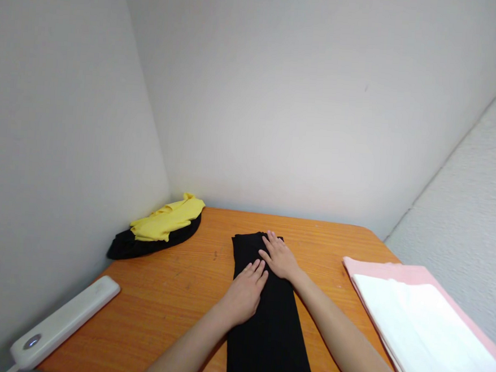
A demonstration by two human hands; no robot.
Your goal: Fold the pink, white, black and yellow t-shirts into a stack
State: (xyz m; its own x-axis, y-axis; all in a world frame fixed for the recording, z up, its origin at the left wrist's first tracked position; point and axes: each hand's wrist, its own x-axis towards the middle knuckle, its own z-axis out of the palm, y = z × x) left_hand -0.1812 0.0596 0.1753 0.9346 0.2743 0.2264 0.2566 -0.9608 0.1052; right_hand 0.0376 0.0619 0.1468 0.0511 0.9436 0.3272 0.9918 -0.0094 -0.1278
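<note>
A long strip of folded black cloth [269, 340] lies lengthwise on the wooden table, running off the bottom of the view. It looks like a garment, but which kind I cannot tell. My right hand [280, 257] rests flat near its far end, fingers spread and pointing away from me. Lower and to the left, my left hand [247, 291] lies flat on the cloth's left part with its fingers stretched out. Both palms touch the fabric from above, and neither hand grips anything.
Yellow cloth [169, 219] lies on black cloth [150, 248] at the back left corner. A white elongated device [69, 318] with a lit round button is at the left edge. Folded white cloth [424, 334] rests on pink cloth [382, 269] at right. Walls border the table [190, 278].
</note>
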